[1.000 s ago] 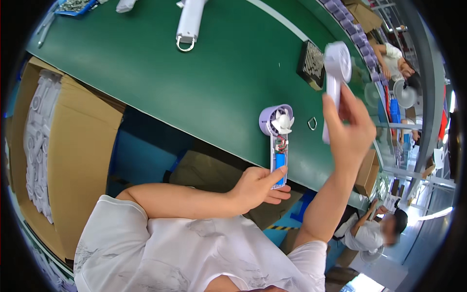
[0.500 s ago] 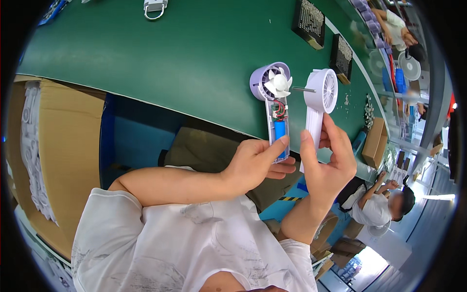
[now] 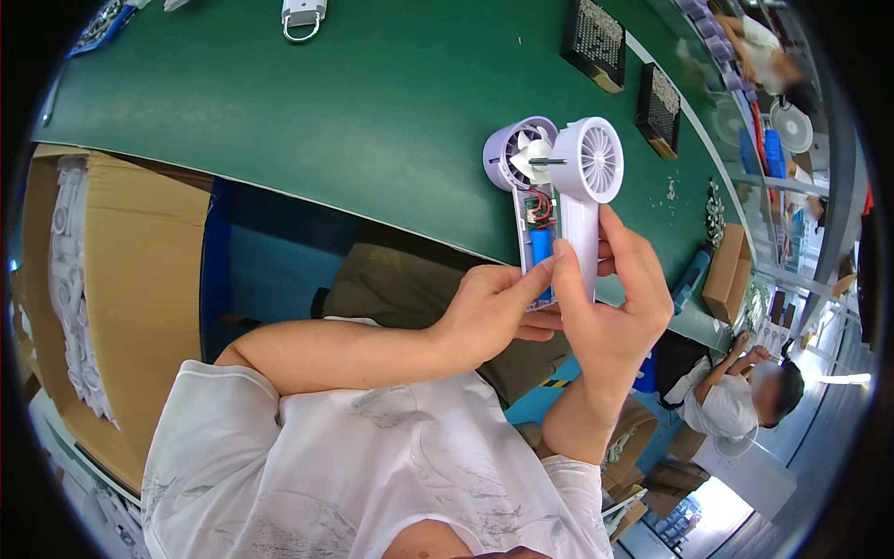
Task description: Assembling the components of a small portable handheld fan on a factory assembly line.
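Your left hand (image 3: 494, 312) is clamping the open fan half (image 3: 524, 200) by its lower handle, head pointing to twelve o'clock over the worktop (image 3: 326, 121); you are probably gripping low so your fingers are clearing the white blades (image 3: 532, 156), thumb lying beside the blue battery (image 3: 542, 247) as if steadying it. Your right hand (image 3: 615, 298) is pinching the fan cover (image 3: 577, 200) by its handle at three o'clock, likely turning the grille (image 3: 600, 159) outward so the inner side is facing the blades. A slim rod (image 3: 549, 161) is projecting toward nine o'clock. Both hands are sitting close together; I am not managing to tell whether they are touching.
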